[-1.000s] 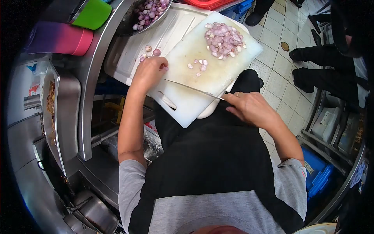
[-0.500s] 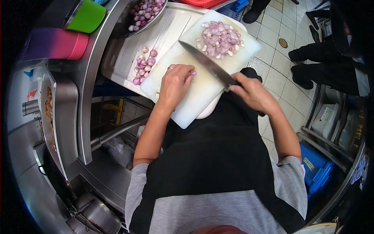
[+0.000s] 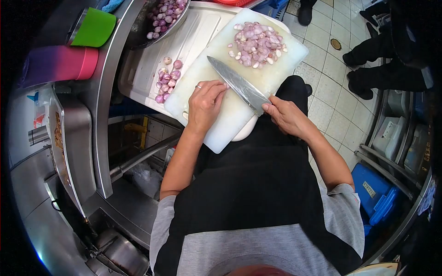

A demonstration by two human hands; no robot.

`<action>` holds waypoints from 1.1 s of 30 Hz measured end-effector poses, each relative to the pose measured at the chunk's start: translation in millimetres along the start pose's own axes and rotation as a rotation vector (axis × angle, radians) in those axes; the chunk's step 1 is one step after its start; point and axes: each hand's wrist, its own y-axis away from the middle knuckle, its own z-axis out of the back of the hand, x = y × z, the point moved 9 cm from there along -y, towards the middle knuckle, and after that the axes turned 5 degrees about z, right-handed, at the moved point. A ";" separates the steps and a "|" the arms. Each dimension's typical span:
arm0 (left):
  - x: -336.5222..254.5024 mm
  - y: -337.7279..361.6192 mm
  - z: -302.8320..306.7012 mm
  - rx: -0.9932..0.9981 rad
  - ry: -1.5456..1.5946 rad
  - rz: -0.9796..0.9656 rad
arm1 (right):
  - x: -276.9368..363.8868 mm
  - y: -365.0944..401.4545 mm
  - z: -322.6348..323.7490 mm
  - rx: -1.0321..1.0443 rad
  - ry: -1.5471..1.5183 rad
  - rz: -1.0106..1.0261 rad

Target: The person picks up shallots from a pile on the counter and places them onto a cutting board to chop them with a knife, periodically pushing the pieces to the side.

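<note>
In my right hand is the handle of a large kitchen knife, its blade lying across the white cutting board with the tip toward the upper left. My left hand is closed, fingertips pinching a shallot right against the blade; most of that shallot is hidden. A heap of cut shallots covers the far end of the board. Whole peeled shallots lie in a cluster left of the board on a white tray.
A metal bowl of shallots stands at the tray's far end. To the left, a steel counter holds a green cup and a pink-purple tumbler. At right, another person's legs are on the tiled floor.
The knife has come down and turned its blade face more into view, now beside my left fingertips. My right hand has moved slightly left and down. The camera view shifted a little.
</note>
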 end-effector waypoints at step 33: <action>1.3 0.6 -0.1 -0.025 0.011 -0.002 | 6.6 5.6 -12.4 0.033 0.147 -0.013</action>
